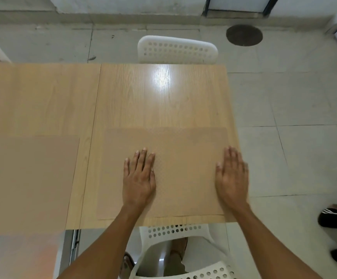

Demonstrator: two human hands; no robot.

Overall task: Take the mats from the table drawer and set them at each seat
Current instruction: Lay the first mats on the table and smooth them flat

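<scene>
On the worktop, head view: labelled parts as follows.

Worktop [159, 101]: pale wood-grain surface with a seam running front to back left of centre; glare patch near the far edge.

Near mat [183, 158]: tan, translucent, lying flat at the seat closest to the camera; its front edge sits just inside the worktop's front edge, its right edge close to the worktop's right edge.

Left hand [138, 178]: fingers straight and together, palm down, pressing on the mat's left-centre.

Right hand [232, 176]: fingers straight, palm down, resting over the mat's right border, partly past the worktop edge.

Second mat [28, 182]: same tan colour, lying flat on the left section, well apart from the near mat; view blurred.

Far chair [176, 50]: white, perforated back, no mat in front of it.

Near chair [175, 232]: white, tucked below the front edge.

Drawer: not visible.

Stage (judged): near mat being smoothed into place; far seat not yet served.

Risk (judged): sideways pressure from the right hand could slide the thin mat off the right edge; uneven pressing could leave it skewed.
</scene>
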